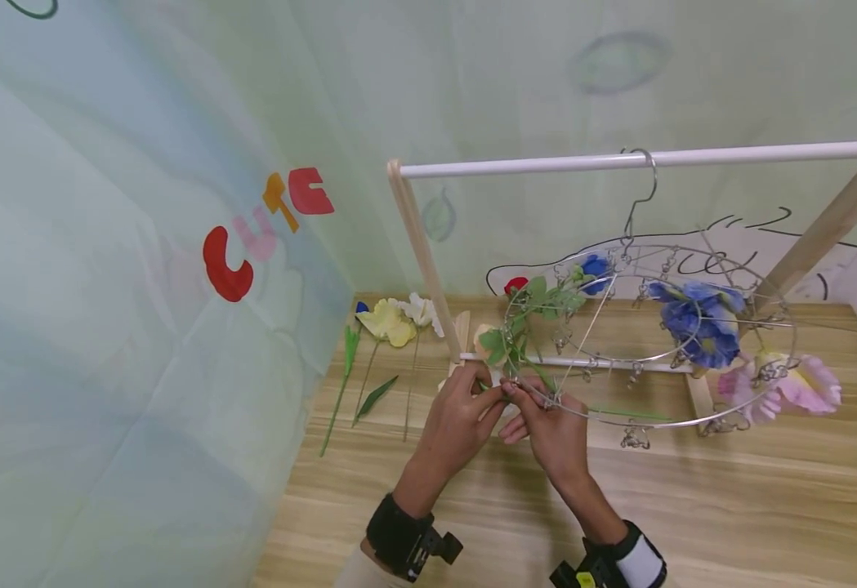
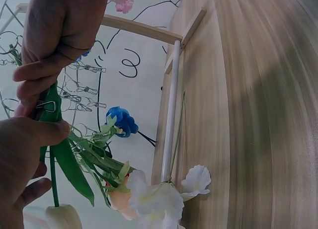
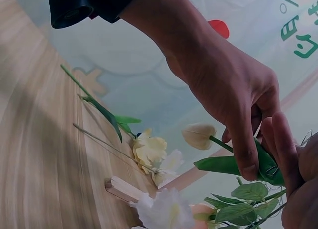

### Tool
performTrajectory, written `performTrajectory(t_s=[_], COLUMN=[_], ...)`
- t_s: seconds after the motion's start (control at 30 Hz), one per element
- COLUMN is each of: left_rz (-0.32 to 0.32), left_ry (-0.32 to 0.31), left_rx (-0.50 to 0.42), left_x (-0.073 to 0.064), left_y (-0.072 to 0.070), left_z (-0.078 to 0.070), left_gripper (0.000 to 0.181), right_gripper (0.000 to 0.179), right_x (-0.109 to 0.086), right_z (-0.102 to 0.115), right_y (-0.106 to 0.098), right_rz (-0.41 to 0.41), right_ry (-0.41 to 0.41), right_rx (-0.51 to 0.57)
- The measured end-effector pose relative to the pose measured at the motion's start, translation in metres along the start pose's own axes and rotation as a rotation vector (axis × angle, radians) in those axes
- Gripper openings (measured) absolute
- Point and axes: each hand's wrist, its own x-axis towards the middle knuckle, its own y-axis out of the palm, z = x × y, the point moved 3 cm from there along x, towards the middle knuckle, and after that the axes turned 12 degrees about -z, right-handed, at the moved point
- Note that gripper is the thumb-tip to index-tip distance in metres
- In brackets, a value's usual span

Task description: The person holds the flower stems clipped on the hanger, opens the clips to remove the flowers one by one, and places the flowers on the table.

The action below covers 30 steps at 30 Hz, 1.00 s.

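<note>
A round wire clip hanger (image 1: 653, 181) hangs with small clips around its rings. At its near left edge my left hand (image 1: 457, 416) and right hand (image 1: 556, 437) meet. My left thumb and fingers pinch the green stem and leaf of a cream tulip (image 3: 199, 136), whose head points away to the left. A wire clip (image 2: 48, 106) lies against the tulip's leaf (image 2: 74, 169), between the hands. My right fingers and thumb pinch at this clip, partly hidden by the knuckles. Blue flowers (image 1: 703, 322) and a pink flower (image 1: 810, 385) hang from the hanger's right side.
A wooden stand with a white bar (image 1: 509, 166) carries the hanger. Loose on the table (image 1: 781, 506), to the left, lie a yellow flower (image 1: 390, 324), a white flower (image 1: 419, 310) and a green stem (image 1: 340, 400). Leafy stems (image 1: 538, 300) hang behind my hands.
</note>
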Motion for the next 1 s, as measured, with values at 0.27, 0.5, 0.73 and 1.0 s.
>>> performTrajectory(t_s=[0.27, 0.5, 0.73, 1.0], left_rz=[-0.001, 0.029, 0.102, 0.102], left_ry=[-0.010, -0.028, -0.009, -0.017], left_rx=[-0.013, -0.039, -0.012, 0.023], left_x=[-0.001, -0.002, -0.009, -0.003], left_y=[0.000, 0.001, 0.002, -0.001], left_z=[0.000, 0.001, 0.006, 0.011], left_gripper=[0.011, 0.009, 0.008, 0.009], right_gripper=[0.018, 0.018, 0.017, 0.019], right_x=[-0.003, -0.005, -0.006, -0.002], right_z=[0.002, 0.000, 0.005, 0.007], right_y=[0.002, 0.001, 0.000, -0.002], right_rz=[-0.023, -0.028, -0.017, -0.010], right_ry=[-0.045, -0.074, -0.134, -0.083], right_rx=[0.033, 0.044, 0.070, 0.049])
